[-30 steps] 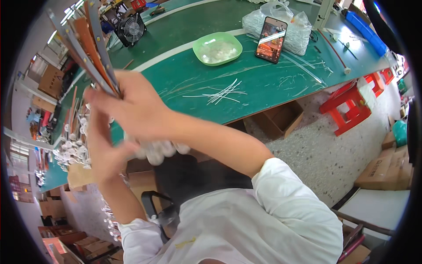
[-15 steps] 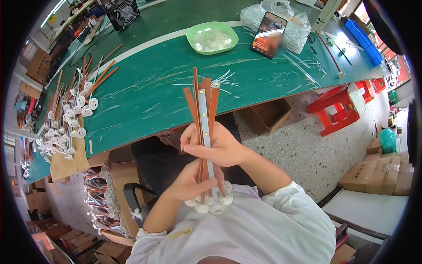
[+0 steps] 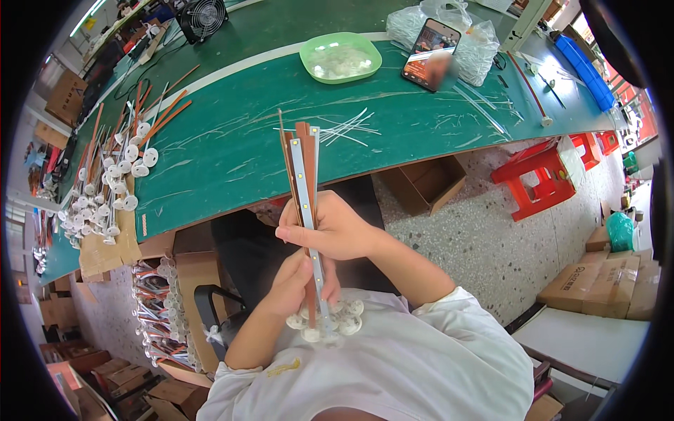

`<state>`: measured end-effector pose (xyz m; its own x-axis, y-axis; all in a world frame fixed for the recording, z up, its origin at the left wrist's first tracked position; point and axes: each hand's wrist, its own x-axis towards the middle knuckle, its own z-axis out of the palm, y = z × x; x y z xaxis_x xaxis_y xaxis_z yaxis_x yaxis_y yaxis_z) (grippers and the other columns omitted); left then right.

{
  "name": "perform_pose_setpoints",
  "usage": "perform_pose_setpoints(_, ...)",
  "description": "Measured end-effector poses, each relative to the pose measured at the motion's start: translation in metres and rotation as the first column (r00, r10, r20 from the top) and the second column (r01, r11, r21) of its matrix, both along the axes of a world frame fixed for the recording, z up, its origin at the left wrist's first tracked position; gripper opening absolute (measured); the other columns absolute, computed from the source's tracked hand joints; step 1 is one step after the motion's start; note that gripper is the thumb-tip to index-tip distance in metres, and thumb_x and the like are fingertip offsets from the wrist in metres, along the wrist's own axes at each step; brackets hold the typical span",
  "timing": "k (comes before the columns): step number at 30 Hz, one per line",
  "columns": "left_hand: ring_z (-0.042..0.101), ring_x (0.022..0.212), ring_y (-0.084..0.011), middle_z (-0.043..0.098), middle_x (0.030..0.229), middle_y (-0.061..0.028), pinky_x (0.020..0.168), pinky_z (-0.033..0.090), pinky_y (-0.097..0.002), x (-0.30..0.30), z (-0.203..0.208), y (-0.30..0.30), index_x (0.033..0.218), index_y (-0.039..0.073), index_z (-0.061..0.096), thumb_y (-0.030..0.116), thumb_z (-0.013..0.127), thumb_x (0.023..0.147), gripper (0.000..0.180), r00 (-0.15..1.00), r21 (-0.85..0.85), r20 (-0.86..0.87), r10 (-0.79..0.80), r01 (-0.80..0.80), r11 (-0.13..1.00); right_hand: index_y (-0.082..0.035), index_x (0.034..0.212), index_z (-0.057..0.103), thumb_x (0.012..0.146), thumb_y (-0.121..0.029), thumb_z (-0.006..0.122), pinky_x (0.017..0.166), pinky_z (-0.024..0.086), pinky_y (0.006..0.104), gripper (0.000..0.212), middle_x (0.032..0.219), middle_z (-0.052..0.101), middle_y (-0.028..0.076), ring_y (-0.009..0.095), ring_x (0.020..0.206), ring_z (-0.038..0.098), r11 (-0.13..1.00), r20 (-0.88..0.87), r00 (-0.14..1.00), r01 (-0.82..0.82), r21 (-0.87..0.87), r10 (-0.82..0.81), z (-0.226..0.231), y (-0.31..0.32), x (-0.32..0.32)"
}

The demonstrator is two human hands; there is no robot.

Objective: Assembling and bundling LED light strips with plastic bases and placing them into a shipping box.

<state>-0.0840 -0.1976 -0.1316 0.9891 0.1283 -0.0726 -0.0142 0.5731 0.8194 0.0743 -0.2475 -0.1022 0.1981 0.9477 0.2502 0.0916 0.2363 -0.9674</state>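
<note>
Upright in front of my chest is a bundle of LED strips (image 3: 300,172), narrow brown and white bars with small yellow chips along one face. My right hand (image 3: 335,223) wraps round its middle, thumb across the front. Just below, my left hand (image 3: 286,286) closes on the lower part, with fingertips showing on the far side. Round clear-white end caps (image 3: 349,317) cluster at the bottom of the bundle, close to my shirt. Beyond the strip tops, thin white sticks or wires (image 3: 351,129) lie crossed on the green table (image 3: 225,151).
More capped strips (image 3: 105,186) are heaped on cardboard at the left, and a box of them (image 3: 165,316) stands below. A green bowl (image 3: 375,69) with clear pieces, a phone (image 3: 430,56) and plastic bags (image 3: 479,52) occupy the far side. Red stools (image 3: 523,179) are at right.
The bundle has shifted slightly left, and its splayed tops have drawn closer together. Both hands stay round it; my left hand's fingers have moved on the lower part.
</note>
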Motion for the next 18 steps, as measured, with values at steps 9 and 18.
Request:
perform_pose_setpoints(9,0.059,0.059,-0.0194,0.054,0.067,-0.0067,0.054,0.050,-0.0290,-0.009,0.002,0.018,0.096,0.005,0.046,0.045,0.042,0.100,0.040,0.990,0.040,-0.095,0.108,-0.105,0.994,0.000,0.074,0.060,0.085,-0.026,0.069,0.057,0.046,0.0334,0.030,0.068,0.059,0.011,0.022,0.062,0.057,0.951,0.333,0.901,0.308,-0.035,-0.279,0.008,0.001,-0.022)
perform_pose_setpoints(18,0.052,0.054,-0.0200,0.046,0.064,-0.0047,0.048,0.042,-0.0290,0.033,0.011,0.063,0.092,0.006,0.045,0.033,0.038,0.103,0.030,0.929,0.085,0.090,0.360,-0.367,0.926,-0.004,0.073,0.054,0.075,-0.017,0.059,0.059,0.045,0.0371,0.015,0.074,0.057,0.007,0.025,0.070,0.057,0.721,0.513,0.787,-0.130,0.680,-0.343,-0.024,0.015,-0.181)
